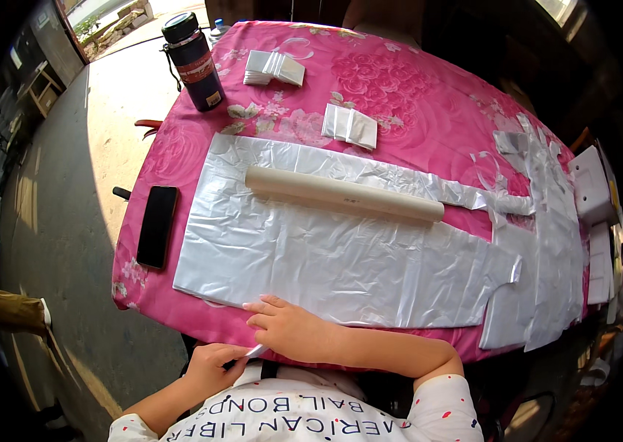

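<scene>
A thin white folded strip (pixel 256 351) is pinched in the fingers of my left hand (pixel 212 368), just off the near table edge. My right hand (pixel 285 325) is beside it, fingers stretched out and spread at the near edge of the white plastic bags; its underside is close to the strip, and I cannot tell whether it touches. The stack of flat white plastic bags (pixel 311 272) is spread across the table, creased, with handle cut-outs toward the right. A pale, long roller or tube (pixel 344 194) lies across the bags.
A pink flowered cloth (pixel 400 81) covers the table. Two folded white bundles (pixel 274 68) lie toward the back. A dark thermos flask (pixel 197 70) stands at the far left, a black phone (pixel 157 226) at the left edge. More white plastic (pixel 554 243) covers the right side, beside white boxes (pixel 593 188).
</scene>
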The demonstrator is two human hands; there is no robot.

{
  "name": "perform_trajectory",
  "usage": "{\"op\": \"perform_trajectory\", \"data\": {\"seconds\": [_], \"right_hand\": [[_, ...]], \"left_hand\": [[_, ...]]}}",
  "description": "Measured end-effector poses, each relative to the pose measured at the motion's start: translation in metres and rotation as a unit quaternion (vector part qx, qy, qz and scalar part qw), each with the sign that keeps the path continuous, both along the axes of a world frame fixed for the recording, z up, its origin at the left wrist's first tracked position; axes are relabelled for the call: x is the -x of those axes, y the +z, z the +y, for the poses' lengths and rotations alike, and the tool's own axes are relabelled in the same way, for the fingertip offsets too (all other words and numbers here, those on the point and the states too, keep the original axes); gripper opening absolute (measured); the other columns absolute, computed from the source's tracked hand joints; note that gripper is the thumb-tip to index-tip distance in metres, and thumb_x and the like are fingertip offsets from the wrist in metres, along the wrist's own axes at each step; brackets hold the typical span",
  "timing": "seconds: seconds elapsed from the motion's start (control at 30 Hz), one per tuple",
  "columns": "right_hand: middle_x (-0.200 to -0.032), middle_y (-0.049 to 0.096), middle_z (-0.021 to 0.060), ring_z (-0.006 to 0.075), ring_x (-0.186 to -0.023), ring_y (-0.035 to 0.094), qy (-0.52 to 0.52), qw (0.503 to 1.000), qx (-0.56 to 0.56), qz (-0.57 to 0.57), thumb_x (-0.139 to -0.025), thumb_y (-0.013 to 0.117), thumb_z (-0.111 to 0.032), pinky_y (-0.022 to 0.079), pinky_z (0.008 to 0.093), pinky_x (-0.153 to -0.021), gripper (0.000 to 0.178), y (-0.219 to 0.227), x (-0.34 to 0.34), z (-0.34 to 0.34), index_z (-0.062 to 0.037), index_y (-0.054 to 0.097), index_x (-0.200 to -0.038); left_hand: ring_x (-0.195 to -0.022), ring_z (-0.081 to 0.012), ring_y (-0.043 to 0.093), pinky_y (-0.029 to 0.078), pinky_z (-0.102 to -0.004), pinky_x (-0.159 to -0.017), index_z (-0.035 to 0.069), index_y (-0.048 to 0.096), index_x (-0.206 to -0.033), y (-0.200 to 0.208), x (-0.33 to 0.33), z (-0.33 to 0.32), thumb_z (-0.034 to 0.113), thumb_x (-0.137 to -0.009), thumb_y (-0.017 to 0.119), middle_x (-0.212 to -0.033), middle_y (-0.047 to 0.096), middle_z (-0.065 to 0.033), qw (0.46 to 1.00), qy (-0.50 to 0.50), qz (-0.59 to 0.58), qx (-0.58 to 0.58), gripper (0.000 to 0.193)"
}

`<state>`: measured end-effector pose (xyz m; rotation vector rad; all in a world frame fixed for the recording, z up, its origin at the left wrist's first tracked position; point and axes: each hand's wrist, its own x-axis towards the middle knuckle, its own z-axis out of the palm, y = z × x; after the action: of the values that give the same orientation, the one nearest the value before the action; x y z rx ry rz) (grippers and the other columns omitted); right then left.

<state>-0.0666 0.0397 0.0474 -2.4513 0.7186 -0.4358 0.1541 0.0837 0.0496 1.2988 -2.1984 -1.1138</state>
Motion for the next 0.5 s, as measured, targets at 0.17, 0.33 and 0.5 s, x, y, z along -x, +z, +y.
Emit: {"op": "perform_trajectory", "data": {"seconds": [0.17, 0.33, 0.5], "right_hand": [[-0.095, 0.062, 0.0082, 0.0269, -0.096, 0.055, -0.253, 0.942, -0.078, -0.207, -0.075, 0.068, -0.01, 0.046, 0.0359, -0.08, 0.009, 0.024, 0.066, -0.072, -0.0048, 0.062, -0.08], [-0.084, 0.064, 0.0043, 0.0077, -0.073, 0.055, -0.524, 0.699, -0.187, -0.45, -0.086, 0.061, -0.013, 0.046, 0.0242, -0.065, 0.019, 0.001, 0.152, -0.203, 0.0033, 0.063, -0.095], [-0.106, 0.061, 0.0179, 0.0337, -0.092, 0.06, -0.686, 0.72, -0.093, 0.051, -0.075, 0.068, -0.035, 0.047, 0.0421, -0.081, 0.051, -0.021, 0.189, -0.245, -0.0015, 0.057, -0.112]], "left_hand": [[-0.084, -0.0123, 0.064, 0.053, -0.025, -0.072, 0.0, 0.056, -0.115, 0.007, 0.004, -0.007, -0.004, -0.079, 0.061, -0.102, 0.064, -0.0117, 0.965, 0.098, 0.151, -0.19, 0.036], [-0.096, -0.0147, 0.062, 0.049, -0.0262, -0.086, -0.003, 0.054, -0.116, -0.011, 0.009, 0.004, -0.001, -0.085, 0.057, -0.108, 0.063, -0.0113, 0.917, 0.079, 0.205, -0.333, 0.031], [-0.098, -0.0138, 0.061, 0.048, -0.0268, -0.087, -0.002, 0.058, -0.112, -0.004, 0.02, -0.001, 0.005, -0.088, 0.056, -0.104, 0.065, -0.0108, 0.909, 0.054, 0.185, -0.371, 0.026]]}}
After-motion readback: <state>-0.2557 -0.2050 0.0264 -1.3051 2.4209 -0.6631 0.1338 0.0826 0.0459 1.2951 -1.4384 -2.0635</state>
